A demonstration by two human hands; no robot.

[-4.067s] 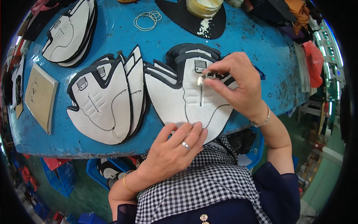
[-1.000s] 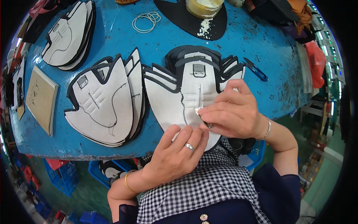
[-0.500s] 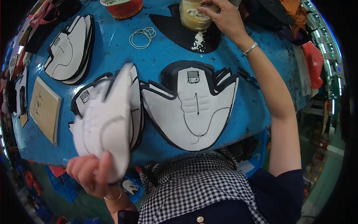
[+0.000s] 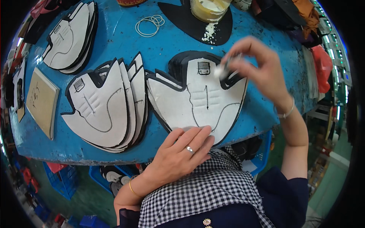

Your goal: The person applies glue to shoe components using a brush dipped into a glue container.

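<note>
Best held flat: white, black-edged stitched panel point(image 4: 205, 114), topping a pile point(image 4: 175, 65) on the blue table point(image 4: 121, 41). Press lower edge with left hand point(image 4: 178, 152), fingers outstretched, gripping nothing; guide gently with right hand point(image 4: 262, 70), pinching a small white-tipped piece point(image 4: 219, 72) (blurred).

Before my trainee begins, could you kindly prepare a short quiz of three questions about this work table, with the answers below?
1. True or false: the left grip rests on the rightmost stack of white, black-edged pieces.

2. Choose: what lies under the yellowish tub?
A) the tan notebook
B) the flat black piece
C) the pale loops

3. Fill in: the blurred item in the right grip shows a ____ end.

Key:
1. True
2. B
3. white
</note>
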